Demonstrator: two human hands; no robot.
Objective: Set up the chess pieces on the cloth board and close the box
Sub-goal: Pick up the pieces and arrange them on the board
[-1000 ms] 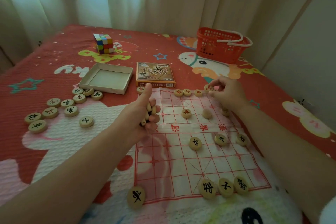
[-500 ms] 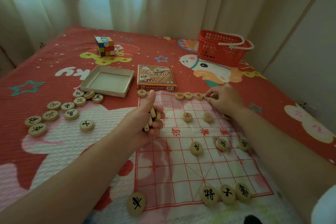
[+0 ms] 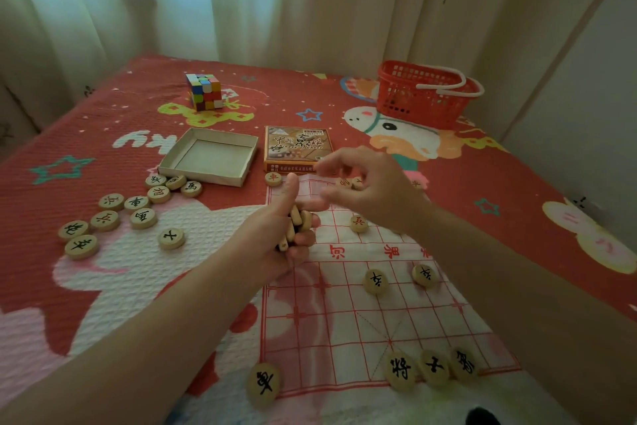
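The red-lined cloth board [image 3: 344, 321] lies on the bed in front of me. My left hand [image 3: 269, 245] grips a stack of several wooden chess pieces [image 3: 297, 223], thumb up, over the board's left edge. Just to its right, my right hand [image 3: 375, 193] hovers above the board's far part with fingers loosely curled and blurred, holding nothing I can see. Black-lettered pieces [image 3: 400, 369] line the near edge, two more [image 3: 375, 281] stand mid-board, and a red-lettered piece [image 3: 358, 223] is farther off. The open box tray [image 3: 203, 174] and printed lid [image 3: 298, 148] lie beyond the board.
Several loose pieces [image 3: 138, 214] are scattered on the bedspread to the left. A colour cube [image 3: 204, 92] stands at the far left and a red basket [image 3: 424, 93] at the far right. Curtains and a wall close off the bed's far side.
My right hand has left the far row of pieces and moved left and nearer, toward the stack in my left hand. The left hand has stayed put.
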